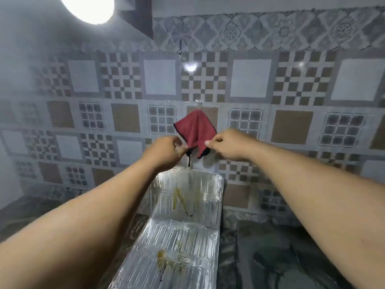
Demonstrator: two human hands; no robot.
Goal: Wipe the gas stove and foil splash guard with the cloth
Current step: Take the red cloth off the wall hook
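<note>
A red cloth point(195, 130) with a dark edge hangs from a clear hook point(198, 103) on the tiled wall. My left hand point(166, 152) pinches its lower left corner, and my right hand point(228, 143) pinches its lower right edge. Below the cloth the silver foil splash guard point(206, 197) stands upright against the wall and folds forward over a flat surface. Yellow-brown streaks point(179, 198) mark its upright panel, and a yellow-brown smear point(164, 259) lies on the flat foil point(187, 247). No bare stove top shows.
Patterned grey and brown tiles point(250, 80) cover the wall behind. A dark marbled countertop point(281, 257) runs to the right of the foil and also to its left. A bright round lamp point(89, 7) shines at the top left.
</note>
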